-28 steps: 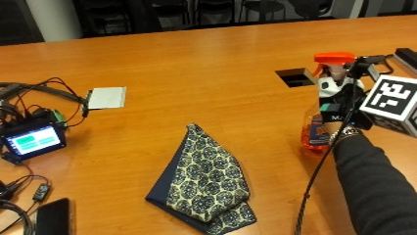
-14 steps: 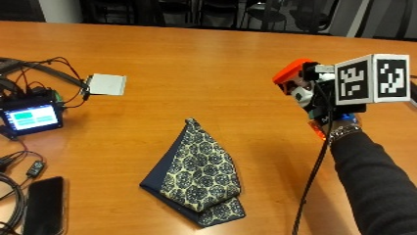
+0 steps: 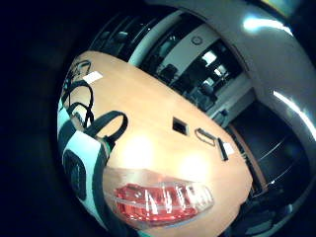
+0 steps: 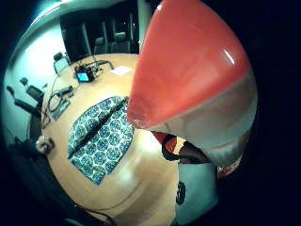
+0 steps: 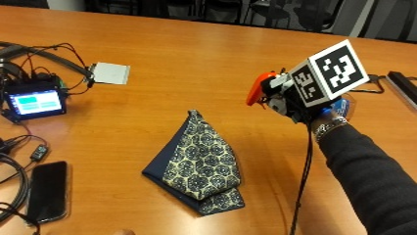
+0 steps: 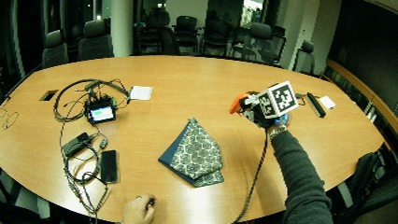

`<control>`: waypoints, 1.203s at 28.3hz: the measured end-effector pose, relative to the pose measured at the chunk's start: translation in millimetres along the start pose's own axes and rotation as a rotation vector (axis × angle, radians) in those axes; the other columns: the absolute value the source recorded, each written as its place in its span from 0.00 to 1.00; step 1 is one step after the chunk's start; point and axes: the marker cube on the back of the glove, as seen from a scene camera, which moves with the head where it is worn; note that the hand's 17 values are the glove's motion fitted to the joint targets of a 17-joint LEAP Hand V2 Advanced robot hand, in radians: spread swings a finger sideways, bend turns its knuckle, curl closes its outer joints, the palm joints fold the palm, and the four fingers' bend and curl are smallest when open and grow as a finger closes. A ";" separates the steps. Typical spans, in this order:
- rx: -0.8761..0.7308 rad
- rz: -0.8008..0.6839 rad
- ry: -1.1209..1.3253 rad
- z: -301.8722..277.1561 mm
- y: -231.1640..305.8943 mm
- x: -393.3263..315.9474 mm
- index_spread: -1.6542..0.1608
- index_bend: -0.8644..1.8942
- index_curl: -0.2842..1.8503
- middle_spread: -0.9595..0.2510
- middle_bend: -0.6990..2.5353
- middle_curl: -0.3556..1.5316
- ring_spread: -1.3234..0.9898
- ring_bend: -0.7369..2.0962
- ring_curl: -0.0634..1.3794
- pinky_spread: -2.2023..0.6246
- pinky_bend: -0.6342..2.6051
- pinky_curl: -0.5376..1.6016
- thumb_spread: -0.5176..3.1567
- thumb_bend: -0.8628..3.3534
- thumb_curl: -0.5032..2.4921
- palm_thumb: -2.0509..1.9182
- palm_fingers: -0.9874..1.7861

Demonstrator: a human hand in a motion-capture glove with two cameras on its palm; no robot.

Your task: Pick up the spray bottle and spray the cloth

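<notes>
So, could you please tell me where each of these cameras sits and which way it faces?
Outside view: above the table beside the person, facing the cloth; shows the right hand holding the spray bottle and its sleeve.
Wide outside view: higher, taking in the whole table; sleeve and bare hand.
Thumb-side palm view: behind the bottle's orange head, facing the cloth.
Little-finger-side palm view: along the table; glove straps.
All but the last share the cloth.

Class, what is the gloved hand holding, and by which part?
The right hand holds the spray bottle off the table; the exact grip point is hidden, orange head sticking out.
</notes>
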 end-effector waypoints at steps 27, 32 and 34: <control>0.002 -0.457 0.231 22.9 15.4 -100.0 0.76 0.39 0.40 0.61 0.40 0.47 0.48 0.52 0.37 0.66 0.36 0.45 0.30 0.20 0.41 0.74 0.86; -0.082 -0.514 0.254 32.1 38.4 -115.0 0.76 0.39 0.40 0.61 0.40 0.47 0.48 0.52 0.37 0.66 0.36 0.45 0.30 0.20 0.41 0.74 0.86; -0.101 -0.521 0.254 34.4 45.3 -119.2 0.76 0.39 0.40 0.61 0.40 0.47 0.48 0.52 0.37 0.66 0.36 0.45 0.30 0.20 0.41 0.74 0.86</control>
